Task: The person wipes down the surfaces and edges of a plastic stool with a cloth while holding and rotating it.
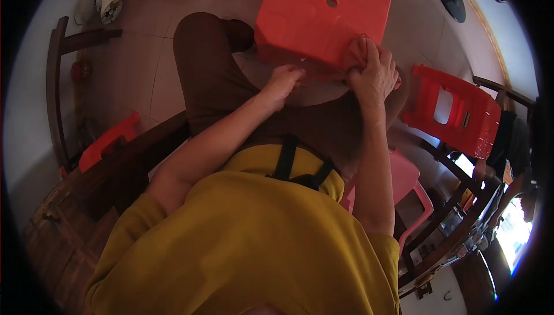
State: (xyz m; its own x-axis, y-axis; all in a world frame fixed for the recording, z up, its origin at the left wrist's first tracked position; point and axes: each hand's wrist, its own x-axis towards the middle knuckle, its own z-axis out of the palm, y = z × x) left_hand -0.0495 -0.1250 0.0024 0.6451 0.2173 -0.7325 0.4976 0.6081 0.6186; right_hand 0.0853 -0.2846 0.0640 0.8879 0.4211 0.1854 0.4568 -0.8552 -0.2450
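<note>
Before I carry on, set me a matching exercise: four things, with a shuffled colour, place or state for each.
1. Stool
2. Left hand
3. Right hand
4. Shirt

A. Holding the cloth
B. Yellow
C. Red, with a round hole in its seat
D. Curled, left of the other hand

Pairs: 1-C, 2-D, 3-A, 4-B

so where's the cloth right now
In the head view, above and right of centre, the cloth is bunched in the person's right hand, at the near right corner of the red stool.
</note>
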